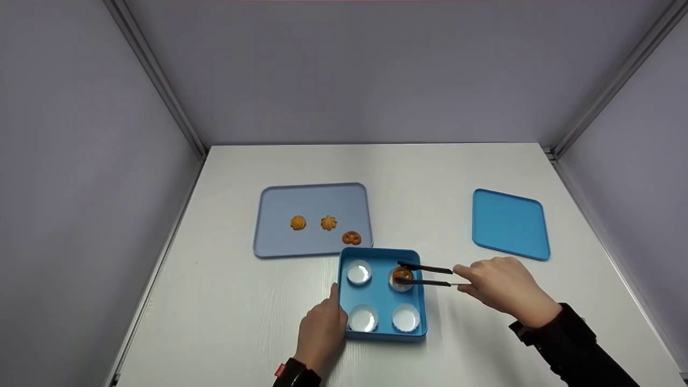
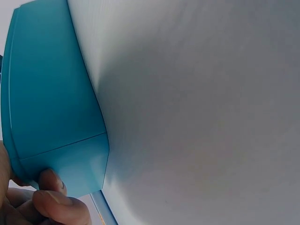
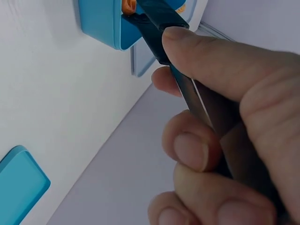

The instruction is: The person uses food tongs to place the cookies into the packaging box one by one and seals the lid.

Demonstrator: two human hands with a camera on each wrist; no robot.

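Head view: right hand (image 1: pixel 502 290) pinches black tongs (image 1: pixel 427 274), fingers curled round handles; tips close on orange cookie (image 1: pixel 401 275) sitting in far-right paper cup of blue box (image 1: pixel 382 334). Left hand (image 1: pixel 321 330) grips box's near-left corner, thumb up along left wall; left wrist view shows fingertips (image 2: pixel 51 197) curled on that corner. Three other cups (image 1: pixel 363 318) hold nothing. Grey tray (image 1: pixel 279 201), far left of box and just touching it, carries three cookies (image 1: pixel 328 222). Blue lid (image 1: pixel 509 223) lies flat, well apart at right.
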